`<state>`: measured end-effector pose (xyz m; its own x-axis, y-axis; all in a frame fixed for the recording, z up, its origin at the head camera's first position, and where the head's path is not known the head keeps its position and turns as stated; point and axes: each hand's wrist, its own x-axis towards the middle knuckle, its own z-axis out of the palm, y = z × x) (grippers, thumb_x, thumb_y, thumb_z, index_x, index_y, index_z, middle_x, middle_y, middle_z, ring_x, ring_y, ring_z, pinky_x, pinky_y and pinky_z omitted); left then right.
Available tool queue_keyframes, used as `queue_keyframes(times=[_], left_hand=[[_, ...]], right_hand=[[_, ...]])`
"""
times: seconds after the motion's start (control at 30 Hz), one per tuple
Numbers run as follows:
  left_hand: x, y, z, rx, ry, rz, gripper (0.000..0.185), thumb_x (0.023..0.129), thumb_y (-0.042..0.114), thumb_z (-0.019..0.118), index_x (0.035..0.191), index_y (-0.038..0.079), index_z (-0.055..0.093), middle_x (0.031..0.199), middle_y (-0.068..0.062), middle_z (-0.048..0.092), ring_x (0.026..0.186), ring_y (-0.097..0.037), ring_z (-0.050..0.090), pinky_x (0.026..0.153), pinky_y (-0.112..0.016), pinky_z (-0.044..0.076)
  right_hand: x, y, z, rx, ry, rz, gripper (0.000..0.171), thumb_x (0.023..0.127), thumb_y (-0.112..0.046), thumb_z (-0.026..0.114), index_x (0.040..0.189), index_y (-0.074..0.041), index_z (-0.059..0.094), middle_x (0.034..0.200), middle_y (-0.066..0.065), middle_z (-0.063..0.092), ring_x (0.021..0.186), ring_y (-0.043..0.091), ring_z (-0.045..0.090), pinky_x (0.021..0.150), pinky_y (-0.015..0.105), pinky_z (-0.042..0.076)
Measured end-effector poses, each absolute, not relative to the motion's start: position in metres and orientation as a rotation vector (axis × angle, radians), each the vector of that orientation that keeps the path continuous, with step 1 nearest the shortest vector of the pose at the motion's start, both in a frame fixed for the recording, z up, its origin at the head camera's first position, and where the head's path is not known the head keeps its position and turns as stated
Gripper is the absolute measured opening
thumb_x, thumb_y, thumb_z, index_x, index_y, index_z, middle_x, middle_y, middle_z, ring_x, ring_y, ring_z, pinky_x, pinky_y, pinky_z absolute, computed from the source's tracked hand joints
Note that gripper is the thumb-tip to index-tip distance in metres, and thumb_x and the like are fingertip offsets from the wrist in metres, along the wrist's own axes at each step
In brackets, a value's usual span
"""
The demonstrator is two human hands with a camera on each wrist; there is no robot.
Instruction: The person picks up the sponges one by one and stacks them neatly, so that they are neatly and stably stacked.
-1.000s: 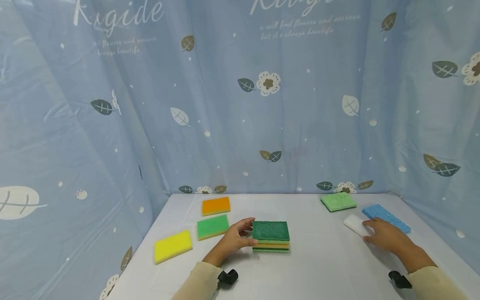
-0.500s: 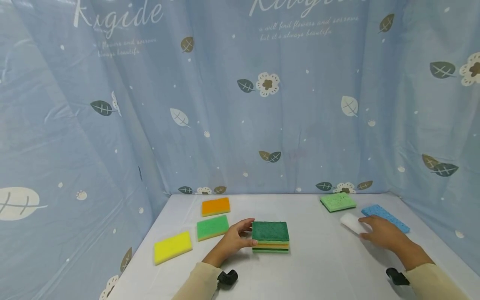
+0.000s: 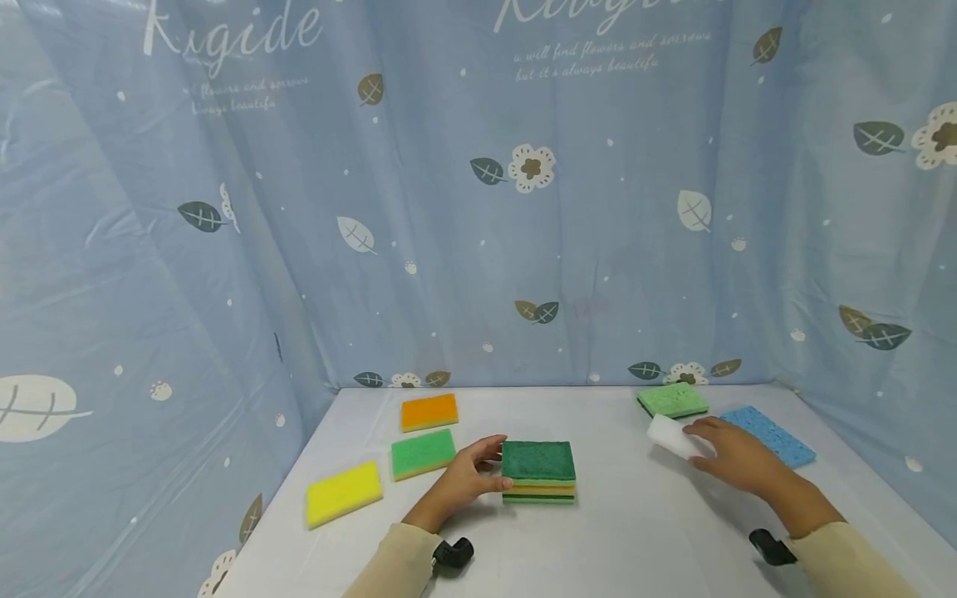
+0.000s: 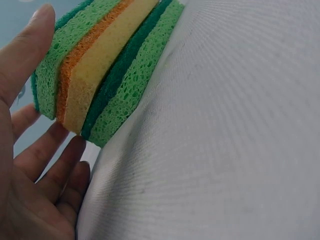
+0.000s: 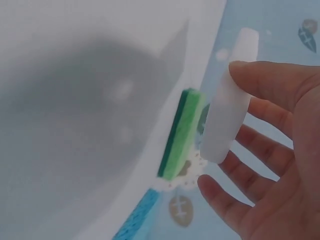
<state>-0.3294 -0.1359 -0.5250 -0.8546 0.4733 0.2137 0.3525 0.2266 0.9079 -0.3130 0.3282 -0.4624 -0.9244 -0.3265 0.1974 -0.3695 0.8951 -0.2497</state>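
A stack of sponges (image 3: 538, 465) stands on the table, a dark green scouring face on top and green, orange and yellow layers below. At its left side rests my left hand (image 3: 469, 477), fingertips touching the edge and thumb near the front corner. In the left wrist view those fingers (image 4: 37, 155) look fairly straight against the layered side. My right hand (image 3: 736, 455) pinches a white sponge (image 3: 669, 436), lifted above the table. The right wrist view shows this sponge (image 5: 230, 100) between thumb and fingers.
To the left lie a yellow sponge (image 3: 344, 495), a green one (image 3: 423, 454) and an orange one (image 3: 429, 412). A light green sponge (image 3: 673, 400) and a blue sponge (image 3: 770, 436) lie at the right back. Behind the white table (image 3: 620, 531) hangs a blue curtain (image 3: 449, 249).
My right hand has raised the white sponge off the table and carried it left, uncovering more of the blue sponge. The left hand and the stack have stayed put.
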Motion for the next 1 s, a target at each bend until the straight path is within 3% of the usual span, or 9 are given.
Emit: queue_keyframes(times=[0.67, 1.0], left_hand=[[-0.33, -0.136, -0.527, 0.793, 2.353, 1.736, 0.075, 0.082, 0.023, 0.081, 0.146, 0.009, 0.045, 0.13, -0.004, 0.058, 0.116, -0.023, 0.054, 0.097, -0.044, 0.043], [-0.321, -0.133, -0.514, 0.793, 2.356, 1.72, 0.072, 0.083, 0.02, 0.08, 0.145, 0.009, 0.045, 0.131, -0.01, 0.057, 0.116, -0.028, 0.053, 0.099, -0.051, 0.041]], right_hand=[[-0.314, 0.294, -0.455, 0.691, -2.841, 0.475, 0.046, 0.082, -0.022, 0.078, 0.122, -0.004, 0.066, 0.129, 0.02, 0.056, 0.114, 0.045, 0.053, 0.087, 0.061, 0.045], [-0.313, 0.276, -0.448, 0.779, -2.792, 0.466, 0.043, 0.083, -0.024, 0.078, 0.122, -0.006, 0.067, 0.128, 0.015, 0.057, 0.117, 0.042, 0.052, 0.09, 0.059, 0.044]])
